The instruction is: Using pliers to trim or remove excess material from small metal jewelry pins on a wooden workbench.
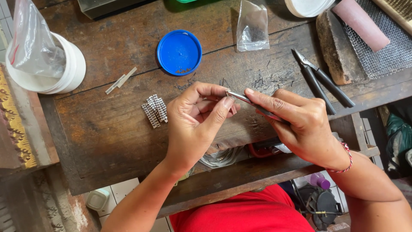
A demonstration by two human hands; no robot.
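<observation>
Dark, worn planks make up the workbench (111, 137), scratched and dusted with tiny black wire clippings (268, 80) near its middle. Above that spot the left hand (195, 122) is curled shut, thumb and forefinger pinching a small silvery piece (227, 93) that is mostly hidden by the fingertips. The right hand (300, 124) is closed around slim metal tweezers (253, 104), whose tips meet the small piece right at the left thumb; a red-and-white cord bracelet (346, 159) circles that wrist.

Just left of the left hand, a cluster of small ribbed silver strips (154, 111) lies on the wood, and further up-left lie two plain flat metal slips (121, 80). A blue round lid (179, 52) sits behind the hands, a few dark specks in it. Beside it, a small clear plastic bag (253, 26) lies flat. Black-handled cutting pliers (322, 83) rest to the right, near the right hand but apart from it, next to a rough brown block (332, 47) and a sheet of wire mesh (382, 47) with a pinkish roll (360, 23) on it. At far left stands a white tub (64, 73) with a crumpled plastic bag (32, 43) stuffed inside. Nothing lies between the hands and the strips.
</observation>
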